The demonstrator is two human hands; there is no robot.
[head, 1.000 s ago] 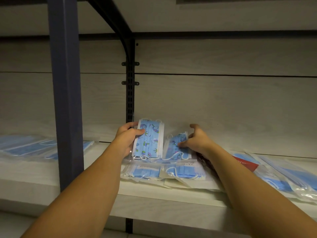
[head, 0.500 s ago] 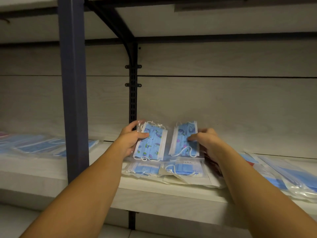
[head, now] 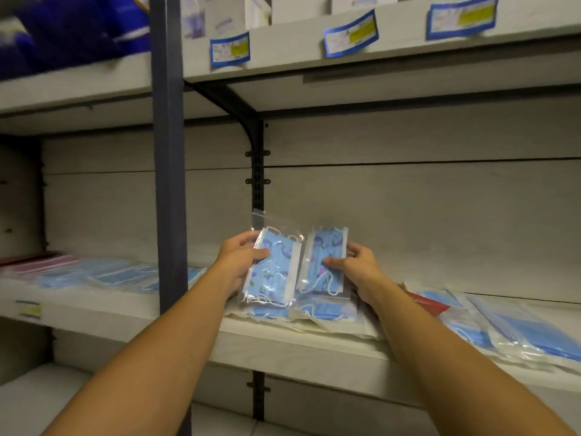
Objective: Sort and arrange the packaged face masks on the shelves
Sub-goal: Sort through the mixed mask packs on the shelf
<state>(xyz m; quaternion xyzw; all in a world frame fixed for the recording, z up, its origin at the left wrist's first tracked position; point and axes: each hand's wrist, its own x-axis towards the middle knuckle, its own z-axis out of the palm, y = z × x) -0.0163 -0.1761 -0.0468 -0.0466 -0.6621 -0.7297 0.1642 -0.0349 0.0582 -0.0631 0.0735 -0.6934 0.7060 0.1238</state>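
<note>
Left hand [head: 239,263] pinches left printed mask packet [head: 273,269], thumb across front, fingers curled behind. Right hand [head: 355,268] pinches right printed mask packet [head: 323,260] same way. Both packets upright, side by side, raised just above pile of packets [head: 317,312] on middle shelf [head: 295,350]. Clear crinkly glossy film, flat rectangles, blue pleated fabric, white ear loops. More flat packets [head: 515,332] right; paper price labels [head: 351,33] on upper shelf edge.

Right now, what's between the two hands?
Two clear-bagged printed blue masks, side by side: left hand grips the left packet, right hand grips the right packet. Seen in the head view.
</note>
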